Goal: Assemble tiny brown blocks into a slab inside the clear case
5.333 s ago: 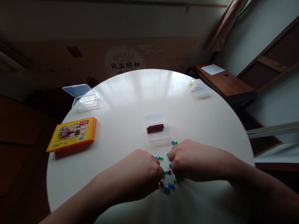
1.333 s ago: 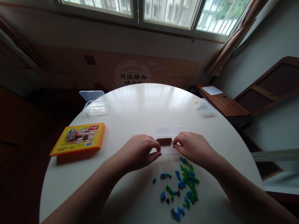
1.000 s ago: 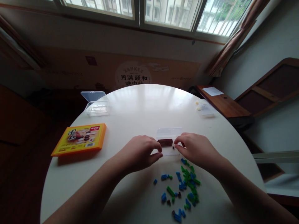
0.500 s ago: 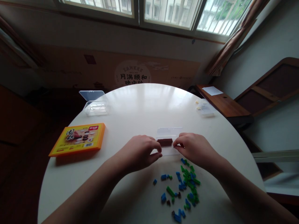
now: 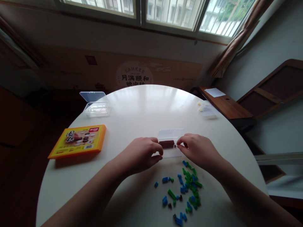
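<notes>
A small clear plastic box (image 5: 169, 134) sits mid-table with a row of brown bricks (image 5: 166, 144) inside. My left hand (image 5: 140, 154) is curled at the box's left edge, thumb and fingers touching it. Pinched fingertips of my right hand (image 5: 198, 149) rest at the right end of the brown row, beside a tiny brown brick (image 5: 175, 146). Whether that pinch holds anything is hidden. A scatter of blue and green bricks (image 5: 187, 186) lies on the white round table (image 5: 142, 107) in front of my hands.
An orange game box (image 5: 78, 141) lies at the left. An open clear box (image 5: 96, 104) stands at the far left, another clear box (image 5: 207, 110) at the far right edge. A wooden side table (image 5: 224, 104) with paper stands beyond the table.
Both hands left the brick pile and moved up to the clear box with the brown row. In the last second my right fingertips shifted slightly along the row's right end.
</notes>
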The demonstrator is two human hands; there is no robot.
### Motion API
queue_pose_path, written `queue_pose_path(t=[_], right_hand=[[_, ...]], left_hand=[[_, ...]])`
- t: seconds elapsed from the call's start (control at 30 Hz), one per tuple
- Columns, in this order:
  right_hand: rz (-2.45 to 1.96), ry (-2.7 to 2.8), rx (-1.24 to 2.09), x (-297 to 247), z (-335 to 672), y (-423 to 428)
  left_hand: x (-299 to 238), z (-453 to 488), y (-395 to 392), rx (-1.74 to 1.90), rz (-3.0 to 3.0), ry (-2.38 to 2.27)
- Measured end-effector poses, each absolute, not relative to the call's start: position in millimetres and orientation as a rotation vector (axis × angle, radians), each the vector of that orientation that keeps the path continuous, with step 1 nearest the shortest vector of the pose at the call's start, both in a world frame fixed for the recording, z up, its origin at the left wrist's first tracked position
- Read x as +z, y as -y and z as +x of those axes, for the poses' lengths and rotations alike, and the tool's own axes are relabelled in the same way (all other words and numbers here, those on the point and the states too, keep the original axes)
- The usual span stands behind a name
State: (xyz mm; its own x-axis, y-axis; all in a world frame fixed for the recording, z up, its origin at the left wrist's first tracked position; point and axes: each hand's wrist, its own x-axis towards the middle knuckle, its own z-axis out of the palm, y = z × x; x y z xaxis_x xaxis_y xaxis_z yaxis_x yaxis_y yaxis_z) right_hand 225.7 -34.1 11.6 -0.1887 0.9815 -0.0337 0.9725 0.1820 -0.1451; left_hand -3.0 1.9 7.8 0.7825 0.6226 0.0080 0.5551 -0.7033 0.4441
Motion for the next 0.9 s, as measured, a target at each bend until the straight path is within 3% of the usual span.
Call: queue_pose_path(t=[0.9], right_hand=[[-1.995, 2.421, 0.176, 5.1, 217.7, 29.6]], left_hand=[[3.2, -1.4, -3.3, 0.227, 2.552, -0.860]])
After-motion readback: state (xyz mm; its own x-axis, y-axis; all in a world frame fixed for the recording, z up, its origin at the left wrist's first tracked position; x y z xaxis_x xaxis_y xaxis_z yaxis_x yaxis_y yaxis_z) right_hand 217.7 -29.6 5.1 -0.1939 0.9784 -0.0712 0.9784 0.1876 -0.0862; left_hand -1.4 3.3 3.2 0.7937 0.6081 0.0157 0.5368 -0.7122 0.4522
